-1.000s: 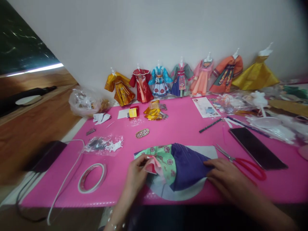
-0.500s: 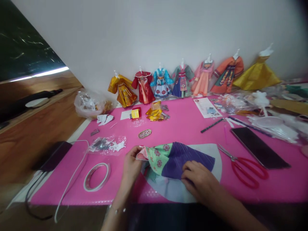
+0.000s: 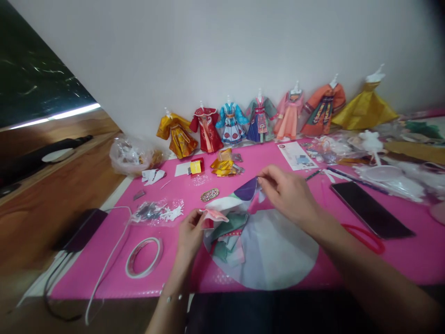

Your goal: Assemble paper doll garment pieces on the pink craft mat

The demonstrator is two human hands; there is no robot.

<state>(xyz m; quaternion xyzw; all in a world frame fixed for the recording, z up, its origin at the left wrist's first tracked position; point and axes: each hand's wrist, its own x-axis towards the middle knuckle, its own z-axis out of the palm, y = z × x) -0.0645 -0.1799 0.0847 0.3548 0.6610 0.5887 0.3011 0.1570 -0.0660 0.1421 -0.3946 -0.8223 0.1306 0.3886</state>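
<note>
A printed cloth is stretched between my two hands, its purple end at the upper right and its pale underside partly showing. My left hand pinches its narrow pink end. At the purple corner, my right hand grips the edge between thumb and fingers, raised above the table. Below them lies a round pale cloth, flat on the pink mat. Green and pink fabric pieces rest on its left part, close to my left hand. The red-handled scissors are mostly hidden behind my right forearm.
Several small dressed doll forms lean along the wall. A tape roll and a white cable lie at left, a dark phone at right. Near the middle are an oval patterned clip and a gold packet.
My right hand has moved up and away from me, lifting the purple end and turning the printed cloth over. The fabric pieces beneath are uncovered. My left hand keeps its pinch.
</note>
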